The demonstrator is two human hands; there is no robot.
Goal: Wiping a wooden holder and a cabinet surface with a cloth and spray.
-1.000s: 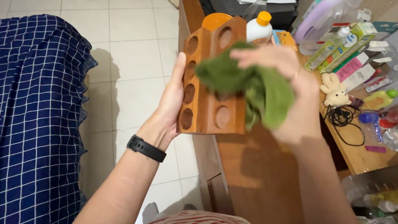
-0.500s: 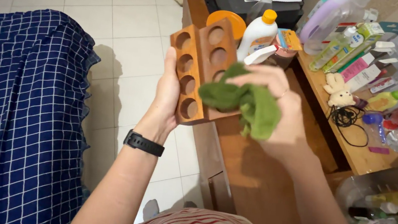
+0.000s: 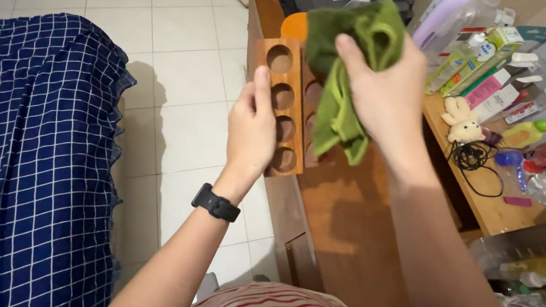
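Wooden rack (image 3: pixel 283 110) gripped by left hand (image 3: pixel 253 130) fingers; right hand (image 3: pixel 383 91) fingers clenched around green cloth (image 3: pixel 354 59).

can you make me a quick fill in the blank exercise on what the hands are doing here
1. The left hand holds a wooden rack with round ____ in its face.
2. The right hand grips a cloth whose colour is ____.
3. A black band sits on the ____ wrist.
4. The small plush toy lies on the desk to the ____ of the right hand.

Missing words: holes; green; left; right
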